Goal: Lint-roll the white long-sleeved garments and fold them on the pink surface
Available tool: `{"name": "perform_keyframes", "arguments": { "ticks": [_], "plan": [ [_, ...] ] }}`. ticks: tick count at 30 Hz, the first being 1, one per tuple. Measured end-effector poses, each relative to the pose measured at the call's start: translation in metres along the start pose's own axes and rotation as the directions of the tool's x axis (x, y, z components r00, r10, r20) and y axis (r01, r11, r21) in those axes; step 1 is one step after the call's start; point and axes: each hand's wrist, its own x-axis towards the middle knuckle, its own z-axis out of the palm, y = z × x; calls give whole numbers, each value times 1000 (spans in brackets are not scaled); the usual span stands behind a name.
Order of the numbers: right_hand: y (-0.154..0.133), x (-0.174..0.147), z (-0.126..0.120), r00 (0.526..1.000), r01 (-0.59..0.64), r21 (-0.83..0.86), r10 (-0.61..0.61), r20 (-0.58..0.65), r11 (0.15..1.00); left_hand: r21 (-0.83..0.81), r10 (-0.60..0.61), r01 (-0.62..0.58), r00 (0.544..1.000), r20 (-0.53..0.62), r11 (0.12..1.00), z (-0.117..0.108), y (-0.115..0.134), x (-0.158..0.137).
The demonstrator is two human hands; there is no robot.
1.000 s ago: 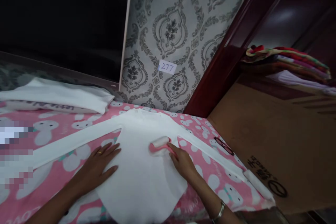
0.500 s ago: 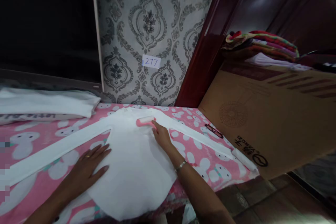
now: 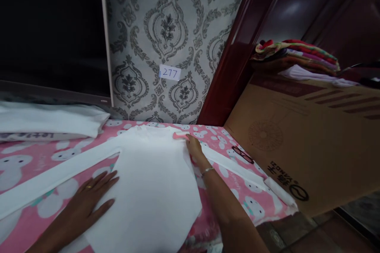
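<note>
A white long-sleeved top (image 3: 154, 182) lies spread on a pink bunny-print cloth, sleeves stretched out to both sides. My right hand (image 3: 194, 148) is closed round the handle of a pink lint roller (image 3: 180, 135), whose head rests on the top near the shoulder where the right-hand sleeve begins. The handle is mostly hidden by my fingers. Flat against the lower left side of the top lies my left hand (image 3: 96, 195), fingers spread, holding nothing.
Folded white fabric (image 3: 50, 118) lies at the left below a dark screen (image 3: 53, 31). Scissors (image 3: 242, 154) and a white roll (image 3: 280, 191) are on the pink cloth (image 3: 18, 182) at the right. Beyond stands a large cardboard box (image 3: 311, 134) with folded textiles (image 3: 297, 55) on top.
My right hand has moved the lint roller to the right, from the upper chest of the top to its shoulder. My left hand stays flat on the garment's left side. The view has shifted slightly.
</note>
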Motion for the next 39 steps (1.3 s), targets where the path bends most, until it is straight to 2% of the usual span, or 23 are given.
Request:
{"name": "perform_keyframes", "arguments": {
  "ticks": [4,8,11,16,19,22,25,27,31,35,39],
  "plan": [
    [-18,47,9,1000,-12,42,12,-9,999,32,16,-15,1000,-23,999,-5,2,0],
    [-10,60,3,999,9,89,-5,-45,996,46,19,-18,1000,-18,999,-5,0,0],
    [17,46,-10,996,44,102,-36,-78,994,28,14,-14,1000,-18,1000,1,-5,1],
    [81,-12,-40,995,86,65,-83,-50,994,-20,35,-37,998,-58,999,9,-10,4],
    [115,-48,-66,993,115,51,-114,-21,992,-53,27,-30,998,-58,998,10,-10,6],
    [139,-70,-100,985,164,15,-165,48,986,-84,3,-6,999,-38,996,11,-11,8],
    [148,-75,-132,971,188,-50,-178,160,981,-99,-28,25,999,-29,995,15,-12,9],
    [146,-70,-143,983,150,-59,-142,119,987,-104,-31,28,999,-21,994,16,-14,10],
    [135,-55,-135,996,82,-24,-83,-39,996,-114,-12,10,1000,-17,993,17,-17,11],
    [137,-57,-121,995,96,-13,-95,14,995,-127,28,-35,998,-59,991,18,-18,8],
    [160,-82,-138,994,97,-5,-97,53,995,-110,30,-39,996,-78,993,26,-21,6]
  ]
}}
